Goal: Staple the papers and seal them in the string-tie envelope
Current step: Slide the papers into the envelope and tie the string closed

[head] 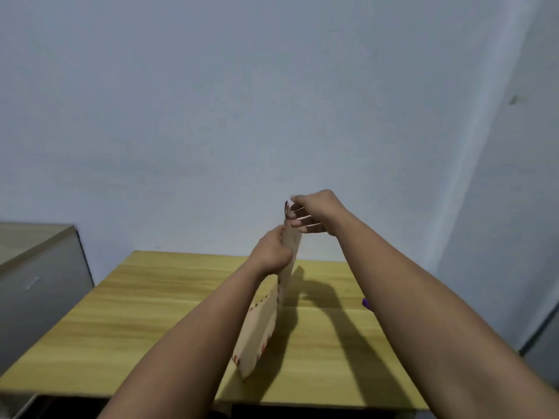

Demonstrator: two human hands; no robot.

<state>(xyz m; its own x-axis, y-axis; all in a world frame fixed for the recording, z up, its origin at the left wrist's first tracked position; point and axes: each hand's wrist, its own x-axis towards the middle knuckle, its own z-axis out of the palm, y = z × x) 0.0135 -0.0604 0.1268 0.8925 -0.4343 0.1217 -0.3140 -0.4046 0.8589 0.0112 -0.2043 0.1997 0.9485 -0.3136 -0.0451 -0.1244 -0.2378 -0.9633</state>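
Here the envelope [260, 325] stands on edge on the table [145, 303], its bottom corner resting on the wood near the front and its top lifted well above the far edge, seen almost side-on. It is tan, with a row of dark dots and some red marks along the left face; these are too blurred to read, and no brand or label can be made out. The left hand [272, 252] is closed on the envelope's upper part, fingers wrapped round its near edge. The right hand [314, 213] is at the very top, its fingers [302, 220] curled and pinched together at the top edge, with pale strands running across them; whether those are the tie string I cannot tell. A small purple thing [366, 303] shows on the table just beside the right forearm, mostly hidden. A grey cabinet [36, 267] stands to the left. Behind is a plain wall [242, 101].
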